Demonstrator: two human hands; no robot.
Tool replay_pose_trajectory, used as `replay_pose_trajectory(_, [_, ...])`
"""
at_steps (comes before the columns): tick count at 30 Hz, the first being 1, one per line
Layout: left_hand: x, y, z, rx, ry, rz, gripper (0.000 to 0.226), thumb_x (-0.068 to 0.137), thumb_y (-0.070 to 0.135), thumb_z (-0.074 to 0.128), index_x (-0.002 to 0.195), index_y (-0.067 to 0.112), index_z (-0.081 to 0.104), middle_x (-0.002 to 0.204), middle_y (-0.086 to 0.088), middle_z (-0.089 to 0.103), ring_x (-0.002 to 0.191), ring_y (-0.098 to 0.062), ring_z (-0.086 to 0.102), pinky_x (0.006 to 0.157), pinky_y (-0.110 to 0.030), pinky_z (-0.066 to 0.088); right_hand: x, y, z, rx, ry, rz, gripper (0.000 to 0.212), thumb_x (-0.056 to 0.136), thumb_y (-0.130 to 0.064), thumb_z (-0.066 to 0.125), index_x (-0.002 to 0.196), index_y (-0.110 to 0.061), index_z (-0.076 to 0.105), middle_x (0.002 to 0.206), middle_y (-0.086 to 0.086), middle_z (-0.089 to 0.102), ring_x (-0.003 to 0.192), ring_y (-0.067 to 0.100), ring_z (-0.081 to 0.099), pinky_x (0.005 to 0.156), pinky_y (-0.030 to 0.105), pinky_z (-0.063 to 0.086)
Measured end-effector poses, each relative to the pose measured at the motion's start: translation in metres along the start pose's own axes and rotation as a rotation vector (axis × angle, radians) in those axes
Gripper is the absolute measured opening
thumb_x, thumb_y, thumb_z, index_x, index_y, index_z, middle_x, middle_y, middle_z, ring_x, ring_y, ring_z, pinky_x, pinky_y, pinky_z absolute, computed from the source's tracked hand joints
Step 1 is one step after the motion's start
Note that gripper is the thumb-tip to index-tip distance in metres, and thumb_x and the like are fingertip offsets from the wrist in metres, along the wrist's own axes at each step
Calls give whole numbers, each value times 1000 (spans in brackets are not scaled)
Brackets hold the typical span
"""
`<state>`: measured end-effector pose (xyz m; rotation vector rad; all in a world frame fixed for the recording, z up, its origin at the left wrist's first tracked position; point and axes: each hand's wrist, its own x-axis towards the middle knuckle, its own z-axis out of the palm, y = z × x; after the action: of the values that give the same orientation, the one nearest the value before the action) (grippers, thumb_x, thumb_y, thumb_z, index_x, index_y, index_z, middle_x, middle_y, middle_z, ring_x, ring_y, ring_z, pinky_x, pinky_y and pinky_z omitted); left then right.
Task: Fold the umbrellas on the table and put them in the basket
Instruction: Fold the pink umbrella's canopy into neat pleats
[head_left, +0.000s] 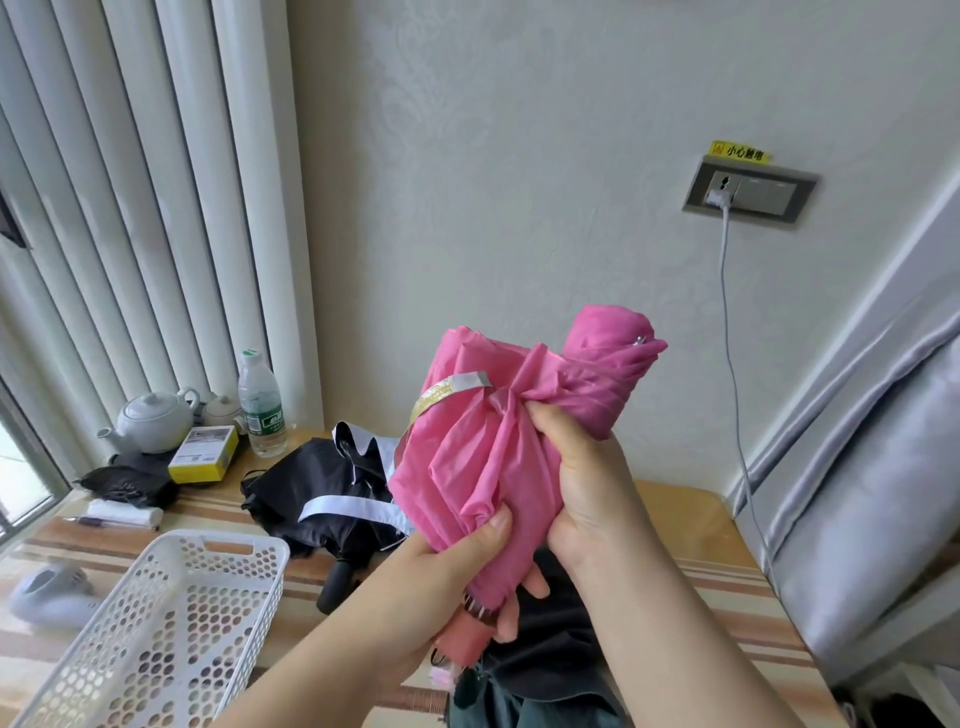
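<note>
Pink umbrella (498, 447), gripped by both hands' fingers (540, 415) above the basket (156, 623), risked unfurling because its strap (452, 389) hung loose.

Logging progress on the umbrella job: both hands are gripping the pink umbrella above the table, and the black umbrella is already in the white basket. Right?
Not quite. The head view shows the black umbrella lying on the table beside the white basket. Both hands, left and right, do grip the pink umbrella.

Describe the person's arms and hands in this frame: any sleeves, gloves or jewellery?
Both forearms are bare right down to the bottom edge of the frame, with no sleeve in view. The left hand and the right hand wear no gloves, and no ring, watch or bracelet shows. The visible nails look short and unpainted.
</note>
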<state>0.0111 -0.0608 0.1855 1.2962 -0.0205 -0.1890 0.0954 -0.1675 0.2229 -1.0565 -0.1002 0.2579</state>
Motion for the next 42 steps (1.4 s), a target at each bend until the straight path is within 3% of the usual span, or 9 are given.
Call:
replay_pose_trajectory(6, [10, -1, -7, -206, -85, -21, 33, 85, 28, 60, 84, -5, 60, 71, -24, 60, 40, -22, 50, 45, -27, 45, 4, 2, -13, 117, -100, 18, 49, 73, -28, 67, 117, -6, 64, 108, 15, 69, 100, 29, 67, 88, 45, 55])
replay_pose_trajectory(12, [17, -3, 1, -20, 261, -7, 21, 97, 16, 47, 90, -2, 53, 61, -20, 59, 38, -22, 45, 41, -26, 41, 3, 11, -6, -36, 58, 49, 118, 40, -65, 88, 141, -23, 43, 131, 9, 61, 116, 27, 62, 98, 51, 49])
replay_pose_trajectory(14, [17, -4, 6, 27, 327, 16, 23, 97, 15, 47, 83, -1, 53, 57, -17, 59, 37, -22, 44, 42, -27, 39, -8, 17, -5, -112, 59, 106, 107, 44, -59, 89, 135, -18, 51, 123, 8, 67, 109, 27, 66, 95, 49, 51])
replay_pose_trajectory(18, [13, -5, 21, 134, 373, 47, 31, 98, 19, 47, 72, 3, 50, 51, -10, 57, 36, -21, 43, 43, -28, 34, -8, 16, -6, -132, 158, 114, 43, 67, -30, 81, 100, -5, 70, 94, 11, 75, 88, 27, 73, 82, 41, 57])
replay_pose_trajectory(24, [8, -8, 33, 387, 408, 99, 41, 94, 39, 48, 64, 10, 46, 51, 2, 53, 42, -16, 44, 49, -30, 40, -3, 12, 0, -170, 281, 163, 15, 73, -13, 81, 83, -4, 73, 77, 10, 75, 65, 23, 72, 59, 30, 57])
replay_pose_trajectory(29, [9, 11, 18, 183, 226, -42, 31, 85, 39, 63, 90, 9, 64, 69, -10, 70, 54, -23, 61, 63, -39, 56, -4, 5, 1, -101, 274, 128, 12, 79, -13, 75, 87, -4, 73, 75, 9, 74, 60, 20, 70, 51, 27, 54])
replay_pose_trajectory(33, [12, 17, 6, -49, -7, -77, 37, 89, 39, 61, 92, 3, 56, 72, -15, 62, 45, -22, 55, 40, -24, 45, -1, 0, 3, 12, 107, 68, 13, 79, -13, 72, 90, -9, 71, 81, 8, 74, 70, 20, 72, 61, 32, 58])
replay_pose_trajectory(39, [17, 10, -8, -177, -274, -119, 42, 76, 48, 70, 89, 10, 55, 65, -10, 52, 43, -18, 50, 43, -23, 41, -1, 1, -5, 117, -142, 71, 46, 55, -26, 81, 99, -14, 73, 102, 12, 69, 98, 29, 67, 91, 47, 54])
replay_pose_trajectory(42, [16, 13, -7, -62, -252, -135, 47, 77, 51, 69, 87, 8, 54, 62, -7, 51, 44, -18, 49, 43, -23, 39, -1, 3, -9, 135, -160, 147, 70, 53, -31, 81, 116, -8, 66, 109, 16, 67, 101, 31, 66, 91, 48, 54])
